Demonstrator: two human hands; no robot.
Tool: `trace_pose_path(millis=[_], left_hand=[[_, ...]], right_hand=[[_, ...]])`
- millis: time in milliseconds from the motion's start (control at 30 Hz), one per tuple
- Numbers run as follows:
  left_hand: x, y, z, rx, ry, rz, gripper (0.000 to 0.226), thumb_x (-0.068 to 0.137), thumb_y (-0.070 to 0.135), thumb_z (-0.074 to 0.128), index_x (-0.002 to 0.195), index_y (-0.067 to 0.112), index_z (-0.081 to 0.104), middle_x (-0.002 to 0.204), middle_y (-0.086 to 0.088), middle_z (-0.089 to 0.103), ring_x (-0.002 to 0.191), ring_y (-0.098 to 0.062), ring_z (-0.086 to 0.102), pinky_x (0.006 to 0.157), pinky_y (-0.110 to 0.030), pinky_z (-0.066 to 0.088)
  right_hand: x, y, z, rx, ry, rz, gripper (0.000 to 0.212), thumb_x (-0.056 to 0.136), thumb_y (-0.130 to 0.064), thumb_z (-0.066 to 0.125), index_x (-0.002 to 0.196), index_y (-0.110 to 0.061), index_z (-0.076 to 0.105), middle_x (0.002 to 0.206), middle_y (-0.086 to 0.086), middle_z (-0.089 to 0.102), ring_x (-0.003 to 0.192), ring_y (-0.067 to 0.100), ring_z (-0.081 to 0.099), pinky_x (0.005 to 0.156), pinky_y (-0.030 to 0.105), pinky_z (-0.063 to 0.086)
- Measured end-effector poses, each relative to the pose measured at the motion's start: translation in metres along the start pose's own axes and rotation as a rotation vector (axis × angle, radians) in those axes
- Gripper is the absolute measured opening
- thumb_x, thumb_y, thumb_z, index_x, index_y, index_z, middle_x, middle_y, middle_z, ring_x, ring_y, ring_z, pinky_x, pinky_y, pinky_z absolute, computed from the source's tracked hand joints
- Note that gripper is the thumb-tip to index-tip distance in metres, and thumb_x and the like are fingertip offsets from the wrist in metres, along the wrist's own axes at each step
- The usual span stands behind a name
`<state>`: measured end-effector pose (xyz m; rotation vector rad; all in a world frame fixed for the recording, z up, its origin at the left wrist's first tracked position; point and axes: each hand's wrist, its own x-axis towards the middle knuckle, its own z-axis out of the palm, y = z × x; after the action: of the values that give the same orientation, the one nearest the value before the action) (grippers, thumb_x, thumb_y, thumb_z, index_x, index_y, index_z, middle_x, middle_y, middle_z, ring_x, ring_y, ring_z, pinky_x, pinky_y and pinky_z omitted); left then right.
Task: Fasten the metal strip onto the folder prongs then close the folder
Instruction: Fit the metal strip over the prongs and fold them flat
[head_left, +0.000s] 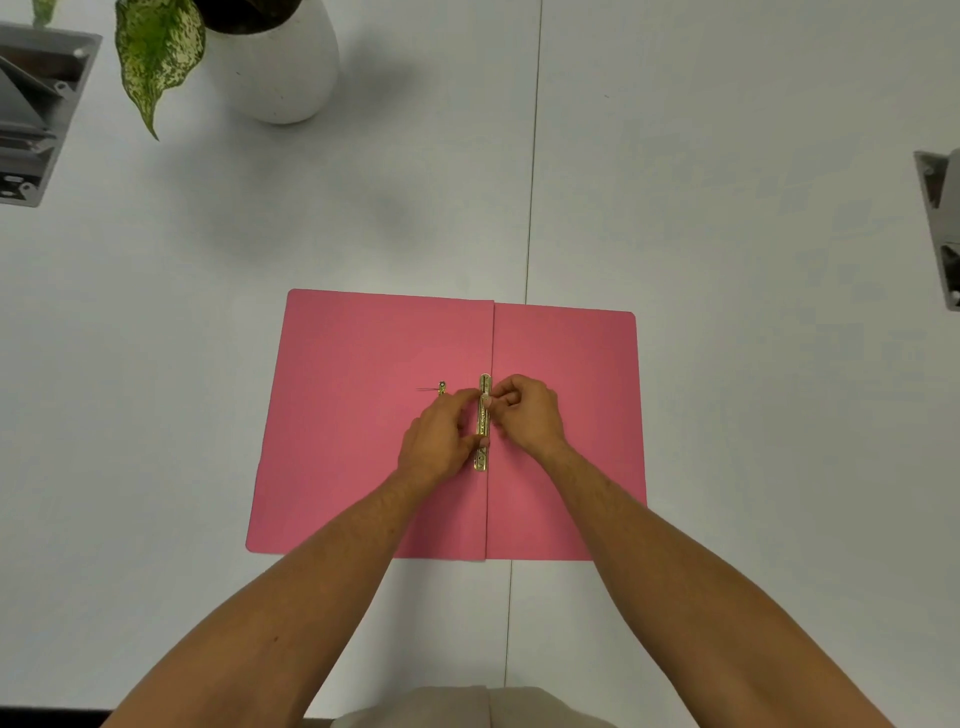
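A pink folder (363, 441) lies open and flat on the white table. A gold metal strip (483, 423) lies along its centre fold. My left hand (439, 441) rests on the left flap with its thumb and fingertips pressing the strip's left edge. My right hand (530, 410) comes from the right, with its fingers curled and a fingertip pressing the strip near the upper end. A small gold metal piece (441, 387) lies on the left flap just above my left hand. The prongs are hidden under my fingers and the strip.
A white plant pot (280, 73) with a speckled green leaf (153, 57) stands at the back left. Grey metal brackets sit at the far left edge (31, 114) and far right edge (943, 228). A table seam (532, 156) runs down the middle.
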<state>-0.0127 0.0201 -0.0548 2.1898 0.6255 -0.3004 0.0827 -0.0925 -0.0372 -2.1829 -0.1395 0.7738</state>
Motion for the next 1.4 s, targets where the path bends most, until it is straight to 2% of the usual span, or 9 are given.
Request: trace_pose_path(millis=[100, 300, 433, 533, 700, 867, 1033, 1267, 1400], left_hand=[[0.000, 0.002, 0.000, -0.003, 0.002, -0.004, 0.062, 0.071, 0.030, 0.080, 0.125, 0.035, 0.050, 0.089, 0.007, 0.056, 0.083, -0.019, 0.057, 0.067, -0.031, 0.040], [0.000, 0.005, 0.001, -0.036, -0.004, -0.087, 0.056, 0.069, 0.028, 0.082, 0.109, 0.029, 0.043, 0.079, 0.009, 0.055, 0.074, -0.024, 0.058, 0.061, -0.033, 0.041], [0.000, 0.008, 0.000, -0.025, -0.017, -0.114, 0.058, 0.068, 0.028, 0.083, 0.110, 0.026, 0.043, 0.084, 0.006, 0.056, 0.078, -0.028, 0.060, 0.065, -0.038, 0.047], [0.001, 0.010, -0.003, -0.031, -0.027, -0.118, 0.059, 0.067, 0.028, 0.083, 0.111, 0.025, 0.043, 0.084, 0.006, 0.055, 0.076, -0.026, 0.058, 0.061, -0.035, 0.041], [-0.002, 0.011, -0.002, -0.030, -0.014, -0.111, 0.054, 0.069, 0.027, 0.081, 0.108, 0.028, 0.043, 0.086, 0.006, 0.055, 0.076, -0.025, 0.058, 0.063, -0.036, 0.045], [-0.003, 0.014, -0.005, -0.018, -0.023, -0.110, 0.053, 0.070, 0.026, 0.079, 0.109, 0.028, 0.043, 0.092, 0.007, 0.054, 0.080, -0.027, 0.058, 0.069, -0.039, 0.048], [-0.002, 0.015, -0.007, -0.013, -0.041, -0.130, 0.054, 0.070, 0.027, 0.079, 0.110, 0.028, 0.043, 0.095, 0.004, 0.057, 0.083, -0.028, 0.058, 0.067, -0.036, 0.043], [-0.003, 0.016, -0.008, -0.006, -0.048, -0.129, 0.055, 0.071, 0.026, 0.078, 0.113, 0.028, 0.043, 0.101, -0.001, 0.060, 0.085, -0.029, 0.060, 0.068, -0.037, 0.046], [-0.003, 0.016, -0.007, 0.016, -0.060, -0.108, 0.064, 0.073, 0.027, 0.077, 0.124, 0.032, 0.040, 0.105, -0.003, 0.060, 0.090, -0.031, 0.060, 0.073, -0.043, 0.051]], right_hand=[[0.006, -0.008, -0.001, -0.103, 0.018, -0.102, 0.008, 0.081, -0.018, 0.072, 0.088, -0.014, 0.070, 0.066, -0.004, 0.066, 0.064, 0.009, 0.061, 0.062, 0.020, 0.048], [0.019, -0.026, 0.002, -0.297, -0.068, -0.230, 0.009, 0.085, -0.010, 0.067, 0.091, -0.005, 0.072, 0.086, 0.013, 0.074, 0.079, 0.025, 0.069, 0.079, 0.043, 0.057], [0.025, -0.034, 0.003, -0.373, -0.097, -0.239, 0.008, 0.083, -0.011, 0.068, 0.089, -0.007, 0.073, 0.087, 0.012, 0.074, 0.081, 0.024, 0.067, 0.080, 0.039, 0.057], [0.029, -0.040, 0.003, -0.408, -0.130, -0.233, 0.007, 0.083, -0.010, 0.069, 0.088, -0.008, 0.072, 0.087, 0.011, 0.074, 0.080, 0.023, 0.067, 0.080, 0.037, 0.057], [0.036, -0.035, -0.001, -0.464, -0.066, -0.245, 0.004, 0.081, -0.012, 0.071, 0.084, -0.012, 0.069, 0.091, 0.005, 0.071, 0.078, 0.019, 0.062, 0.070, 0.032, 0.050], [0.037, -0.030, -0.001, -0.398, -0.028, -0.191, 0.008, 0.079, -0.010, 0.071, 0.077, -0.015, 0.066, 0.084, 0.000, 0.070, 0.076, 0.018, 0.063, 0.067, 0.032, 0.051], [0.036, -0.021, 0.000, -0.203, 0.048, -0.076, 0.016, 0.077, -0.012, 0.077, 0.071, -0.019, 0.064, 0.070, -0.006, 0.063, 0.063, 0.007, 0.056, 0.054, 0.017, 0.039], [0.039, -0.018, 0.001, -0.129, 0.061, -0.041, 0.010, 0.075, -0.013, 0.079, 0.076, -0.015, 0.070, 0.072, -0.004, 0.065, 0.063, 0.005, 0.057, 0.056, 0.013, 0.040], [0.039, -0.017, 0.002, -0.119, 0.051, -0.051, 0.009, 0.076, -0.011, 0.078, 0.080, -0.014, 0.071, 0.072, -0.004, 0.066, 0.067, 0.009, 0.060, 0.062, 0.018, 0.045]])
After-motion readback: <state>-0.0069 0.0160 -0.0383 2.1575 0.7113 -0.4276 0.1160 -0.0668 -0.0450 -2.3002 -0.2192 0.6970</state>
